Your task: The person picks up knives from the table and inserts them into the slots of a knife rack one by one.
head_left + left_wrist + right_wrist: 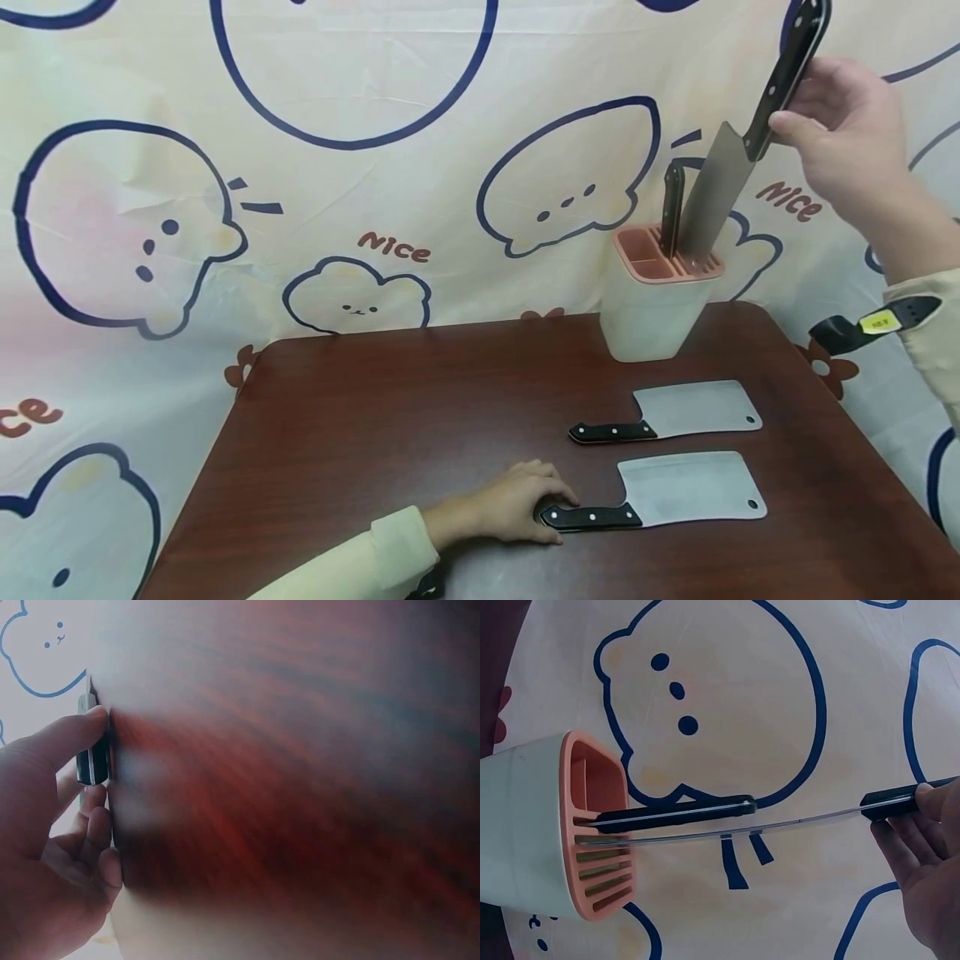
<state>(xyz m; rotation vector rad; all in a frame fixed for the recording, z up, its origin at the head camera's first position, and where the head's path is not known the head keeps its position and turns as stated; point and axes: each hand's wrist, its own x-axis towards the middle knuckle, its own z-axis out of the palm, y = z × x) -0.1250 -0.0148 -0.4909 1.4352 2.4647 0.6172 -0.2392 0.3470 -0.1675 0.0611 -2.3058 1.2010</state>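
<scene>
High at the right, my right hand (pixel 851 137) grips the black handle of a broad kitchen knife (pixel 716 187). The blade points down, tilted, and its lower end is in a slot of the knife holder (pixel 648 321). That holder is pale with a pink slotted top. Beside the blade, another knife (pixel 672 204) stands in a slot with only its black handle showing. Low on the table, my left hand (pixel 521 504) holds the handle end of the nearer cleaver (pixel 693 487) between thumb and fingers. This cleaver lies flat, blade to the right.
A second cleaver (pixel 697 408) lies parallel, just behind the nearer one. Both are on the dark brown table (pixel 390 400), with the holder at its back right. A patterned cloth (pixel 450 183) hangs behind. Several slots show in the holder's top in the right wrist view.
</scene>
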